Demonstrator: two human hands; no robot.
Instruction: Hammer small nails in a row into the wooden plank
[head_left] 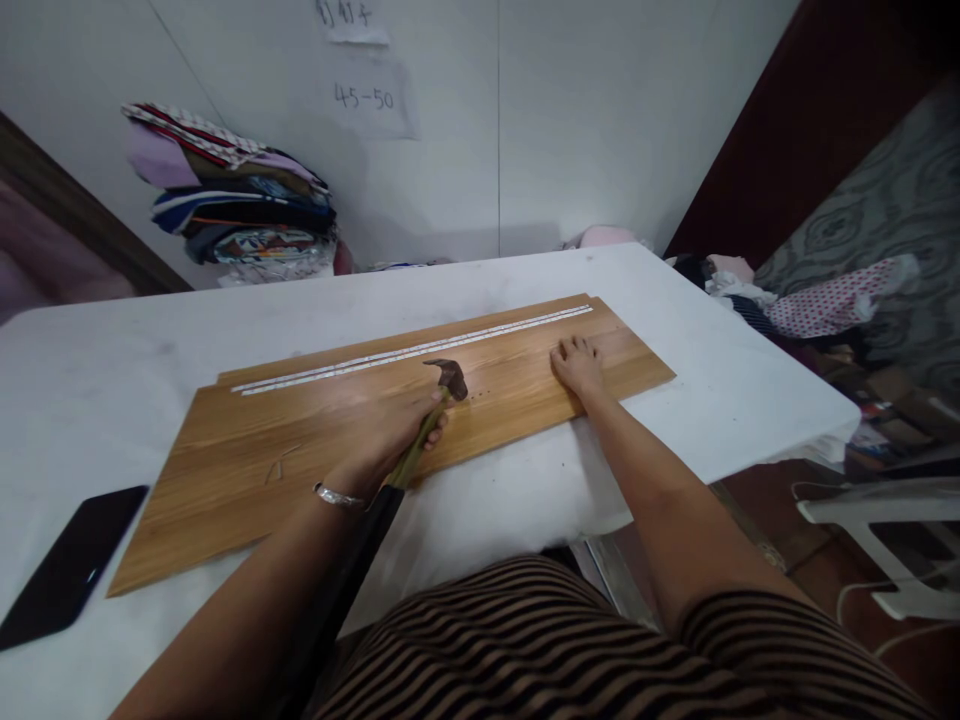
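Observation:
My left hand [409, 425] is closed around the handle of a claw hammer [451, 380], close to its dark metal head. The hammer's long handle, black toward its lower end, runs down beside my left forearm. Under both hands lies a wood-grain board [525, 375] on the white table [480, 500]. My right hand [579, 365] rests on the board's right part with bent, slightly parted fingers, and I see nothing in it. Between the hands, a short row of small dark points [480, 395] shows in the board. A few loose nails [277, 466] lie on the left part.
A pale ruler-like strip [420, 348] lies along the board's far side. Left of the board is a black phone [71, 560]. Folded clothes [232, 200] are stacked by the back wall. At the right are a heap of cloth [832, 300] and a white plastic stool [885, 540].

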